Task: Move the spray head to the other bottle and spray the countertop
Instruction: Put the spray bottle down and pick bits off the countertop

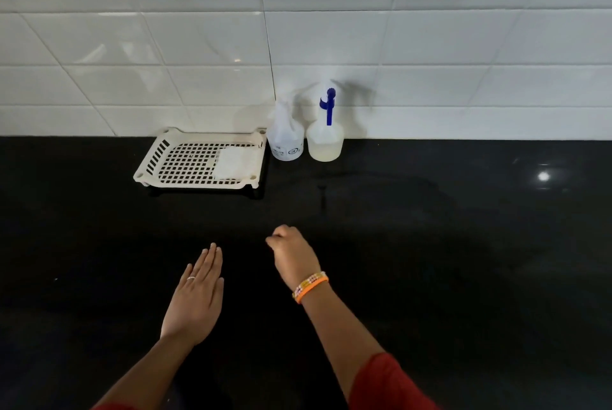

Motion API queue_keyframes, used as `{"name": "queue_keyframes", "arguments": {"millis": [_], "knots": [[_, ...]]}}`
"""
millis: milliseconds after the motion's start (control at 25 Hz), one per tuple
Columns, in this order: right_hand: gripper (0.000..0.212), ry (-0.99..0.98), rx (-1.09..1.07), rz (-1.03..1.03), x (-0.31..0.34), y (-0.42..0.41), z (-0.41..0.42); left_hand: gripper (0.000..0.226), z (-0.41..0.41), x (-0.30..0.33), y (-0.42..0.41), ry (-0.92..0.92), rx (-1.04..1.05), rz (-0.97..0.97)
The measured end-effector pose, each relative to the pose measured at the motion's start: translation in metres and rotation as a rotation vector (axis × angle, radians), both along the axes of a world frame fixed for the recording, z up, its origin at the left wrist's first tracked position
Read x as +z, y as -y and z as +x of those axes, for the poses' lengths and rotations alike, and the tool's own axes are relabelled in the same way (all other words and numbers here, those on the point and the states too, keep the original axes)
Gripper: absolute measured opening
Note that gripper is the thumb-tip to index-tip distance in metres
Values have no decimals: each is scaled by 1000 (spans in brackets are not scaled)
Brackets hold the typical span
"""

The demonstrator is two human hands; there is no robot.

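Observation:
Two translucent bottles stand side by side against the tiled wall. The right bottle (325,141) holds pale liquid and carries a white spray head with a blue trigger (328,105). The left bottle (285,140) has a printed label and no spray head. My left hand (195,293) lies flat, fingers straight and together, over the black countertop (447,244), well in front of the bottles. My right hand (291,252), with beaded bracelets at the wrist, hovers beside it with fingers curled in; it holds nothing that I can see.
A cream perforated plastic tray (185,161) sits left of the bottles at the wall, with a folded white cloth (236,161) in its right end. A wet smear (331,184) marks the counter in front of the bottles.

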State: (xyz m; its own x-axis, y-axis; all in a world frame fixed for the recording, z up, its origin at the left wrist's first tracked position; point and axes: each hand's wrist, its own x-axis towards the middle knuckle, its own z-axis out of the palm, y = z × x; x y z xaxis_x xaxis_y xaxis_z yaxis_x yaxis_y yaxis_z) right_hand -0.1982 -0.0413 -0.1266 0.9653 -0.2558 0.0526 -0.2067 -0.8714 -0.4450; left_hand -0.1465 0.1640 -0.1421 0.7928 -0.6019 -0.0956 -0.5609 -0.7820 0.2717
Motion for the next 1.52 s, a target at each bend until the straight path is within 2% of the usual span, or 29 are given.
{"name": "queue_keyframes", "arguments": {"millis": [40, 80, 200, 280, 360, 400, 480, 560, 640, 720, 800, 880, 960, 1040, 1080, 1120, 1240, 1320, 1400, 1440, 1520], "knots": [[29, 18, 46, 15, -3, 1, -5, 68, 0, 1, 0, 7, -4, -2], [30, 91, -9, 5, -7, 21, -16, 65, 0, 1, 0, 14, -4, -2], [30, 192, -426, -111, -13, 124, -80, 54, -1, 3, 2, 33, 3, 17], [24, 103, -703, -89, 2, 171, -119, 54, -3, 5, 1, 44, 4, 17], [24, 68, -893, -45, 9, 170, -119, 54, -2, 6, 1, 44, 1, 27], [25, 88, -909, -42, 9, 155, -103, 54, -2, 7, 1, 44, 1, 34], [26, 122, -752, -27, 6, 108, -57, 54, -1, 6, 3, 50, -11, 53], [24, 175, -422, 2, -5, 35, -7, 57, -1, 4, 2, 60, -37, 84], [23, 55, -85, -27, -4, -45, 21, 65, 0, 3, 1, 57, -49, 89], [27, -29, 91, -25, -3, -70, 26, 68, 1, 2, 1, 50, -47, 73], [28, 63, -35, -56, -5, -26, 6, 63, 1, 3, 1, 65, -45, 58], [28, 172, -313, -121, -9, 48, -39, 57, 0, 3, 2, 59, -35, 69], [24, 113, -620, -99, 2, 104, -89, 57, 0, 4, 1, 57, -30, 63], [23, 35, -871, -106, 4, 111, -99, 58, 0, 5, 1, 52, -37, 65], [23, 52, -867, -119, 2, 94, -87, 58, 0, 4, 1, 49, -42, 70], [24, 85, -771, -117, -1, 69, -70, 58, 0, 3, 1, 46, -44, 71], [22, 218, -337, -139, -18, -33, -41, 59, 0, 2, 1, 60, -55, 58], [18, 110, -160, -72, -16, -104, -56, 59, 0, 2, 1, 70, -58, 76], [26, 88, -33, -38, -10, -130, -86, 58, 0, 2, 1, 77, -60, 83], [26, 109, -25, -60, -9, -117, -103, 58, 0, 1, 0, 74, -57, 73], [19, 127, -214, -143, -10, -65, -146, 58, 0, 1, -1, 79, -66, 55]]}}
